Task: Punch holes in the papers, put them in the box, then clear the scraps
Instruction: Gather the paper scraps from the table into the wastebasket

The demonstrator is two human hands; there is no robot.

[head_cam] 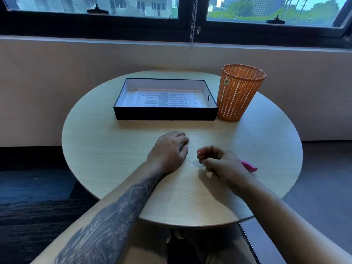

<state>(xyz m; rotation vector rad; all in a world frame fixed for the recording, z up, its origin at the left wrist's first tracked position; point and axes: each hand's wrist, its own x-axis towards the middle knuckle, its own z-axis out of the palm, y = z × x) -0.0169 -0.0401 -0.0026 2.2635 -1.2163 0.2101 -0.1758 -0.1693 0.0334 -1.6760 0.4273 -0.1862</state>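
Scraps [194,164] lie tiny on the counter [114,149] while papers [163,100] rest in the box [165,113]; we fear our left hand [167,149], curled flat and holding nothing, and our right hand [219,162], pinched but whether on a scrap we cannot tell, may scatter them before the orange basket [240,92].

I see a pale wood-grain table [114,159]. The box [165,113] on it is black outside and white inside, holding white papers [163,100] with rows of dark print. The basket [238,92] is orange, in an openwork lattice. My left forearm [114,212] carries dark geometric tattooing. Something pink [250,166] peeks from behind my right hand [222,164].
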